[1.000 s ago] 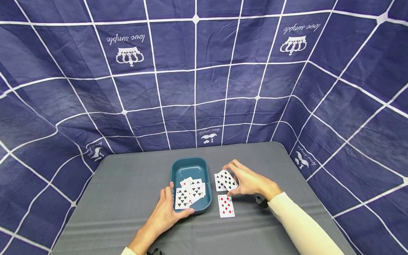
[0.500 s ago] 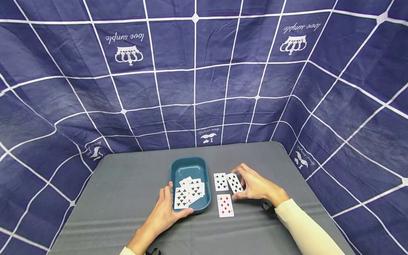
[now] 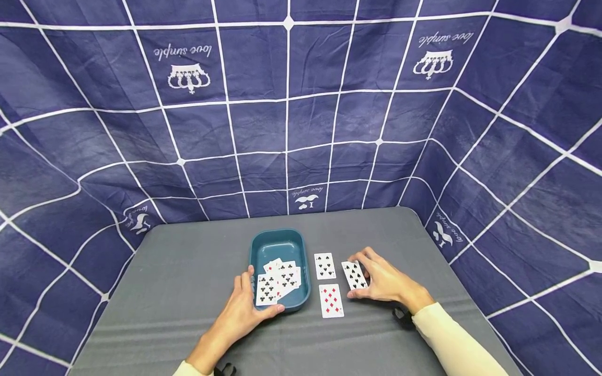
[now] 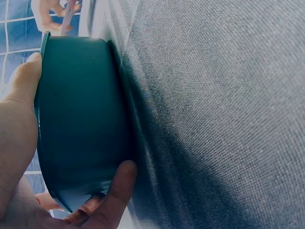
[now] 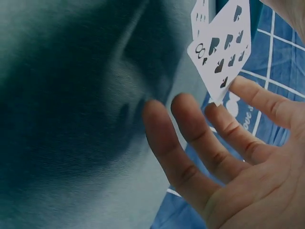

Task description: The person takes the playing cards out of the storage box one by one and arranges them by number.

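Observation:
My left hand (image 3: 242, 305) grips the near left corner of a teal plastic tray (image 3: 278, 250), thumb over the near rim, fingers along its left side. The left wrist view shows the tray's outer wall (image 4: 81, 105) between thumb and fingers. In the tray lie overlapping playing cards, a clubs card (image 3: 267, 289) uppermost. My right hand (image 3: 385, 277) pinches an eight of spades playing card (image 3: 354, 275) by its edges; its face shows in the right wrist view (image 5: 226, 52). To its left, a spades card (image 3: 324, 266) lies face up, with a diamonds card (image 3: 331, 301) below it.
A grey cloth-covered table (image 3: 188, 261) carries everything. A blue curtain (image 3: 263, 130) with white grid lines hangs behind it and along both sides. Each wrist wears a black strap (image 3: 402, 316).
My right hand has drawn the eight of spades rightward, off the other spades card and apart from it. The left hand stays on the tray.

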Available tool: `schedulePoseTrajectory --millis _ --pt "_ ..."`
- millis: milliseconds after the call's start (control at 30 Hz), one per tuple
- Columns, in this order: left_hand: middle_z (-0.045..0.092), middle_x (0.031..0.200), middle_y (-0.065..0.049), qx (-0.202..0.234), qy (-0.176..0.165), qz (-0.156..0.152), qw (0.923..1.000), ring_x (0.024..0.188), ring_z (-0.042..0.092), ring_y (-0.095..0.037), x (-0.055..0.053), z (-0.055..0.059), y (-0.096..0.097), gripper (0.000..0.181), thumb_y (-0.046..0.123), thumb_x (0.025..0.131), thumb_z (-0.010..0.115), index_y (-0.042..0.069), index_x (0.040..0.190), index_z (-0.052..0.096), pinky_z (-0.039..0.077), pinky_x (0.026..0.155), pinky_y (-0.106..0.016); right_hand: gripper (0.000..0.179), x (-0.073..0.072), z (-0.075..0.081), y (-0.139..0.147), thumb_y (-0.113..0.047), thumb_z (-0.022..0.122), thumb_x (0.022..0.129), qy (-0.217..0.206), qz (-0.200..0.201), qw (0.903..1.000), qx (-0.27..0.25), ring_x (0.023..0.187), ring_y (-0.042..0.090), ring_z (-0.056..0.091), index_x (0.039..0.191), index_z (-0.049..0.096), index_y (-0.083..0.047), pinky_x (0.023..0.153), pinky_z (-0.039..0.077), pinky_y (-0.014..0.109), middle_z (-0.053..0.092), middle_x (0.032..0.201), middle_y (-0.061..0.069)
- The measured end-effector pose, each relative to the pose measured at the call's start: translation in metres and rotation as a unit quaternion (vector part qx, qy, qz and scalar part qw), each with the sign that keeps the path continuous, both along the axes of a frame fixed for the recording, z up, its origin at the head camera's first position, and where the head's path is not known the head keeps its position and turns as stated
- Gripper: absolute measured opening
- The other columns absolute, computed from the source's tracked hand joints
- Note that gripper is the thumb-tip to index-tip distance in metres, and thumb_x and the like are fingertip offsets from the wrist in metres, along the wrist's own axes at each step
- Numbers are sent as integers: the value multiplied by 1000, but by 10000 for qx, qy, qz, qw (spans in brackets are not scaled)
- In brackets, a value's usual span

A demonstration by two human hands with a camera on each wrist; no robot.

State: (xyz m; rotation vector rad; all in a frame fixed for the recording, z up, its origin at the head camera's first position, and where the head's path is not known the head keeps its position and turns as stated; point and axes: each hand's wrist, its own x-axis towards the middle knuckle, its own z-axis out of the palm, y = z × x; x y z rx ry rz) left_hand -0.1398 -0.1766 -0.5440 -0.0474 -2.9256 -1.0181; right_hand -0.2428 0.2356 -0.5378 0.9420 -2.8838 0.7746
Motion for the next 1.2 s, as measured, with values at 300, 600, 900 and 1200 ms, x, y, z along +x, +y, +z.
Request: schedulePoseTrajectory --millis 300,600,900,1200 --pt "54 151 -31 42 16 -27 10000 126 70 -42 -2 0 0 144 65 79 105 -9 177 29 59 112 -59 84 11 -15 2 -70 101 80 250 -323 9987 301 97 12 67 143 73 -22 89 62 40 65 124 -1" --pt "54 151 -30 88 -14 -23 10000 125 71 -42 -2 1 0 142 65 79 105 -7 176 30 59 111 -59 83 24 -20 6 -76 100 77 349 -632 9962 480 90 9 63 139 74 -28 77 57 36 65 120 -6" --pt "55 150 -30 35 22 39 10000 122 72 -42 -2 -1 -1 142 65 78 105 -7 176 31 60 111 -60 85 32 -25 7 -80 99 74 302 -826 9935 726 101 15 65 137 74 -29 81 57 44 65 123 -6" --pt "54 151 -30 49 5 23 10000 123 72 -43 -1 -2 -1 142 65 78 105 -7 176 31 59 112 -60 83 40 -29 2 -78 100 72 518 -799 9908 963 106 15 63 133 75 -28 87 51 40 63 121 -7"
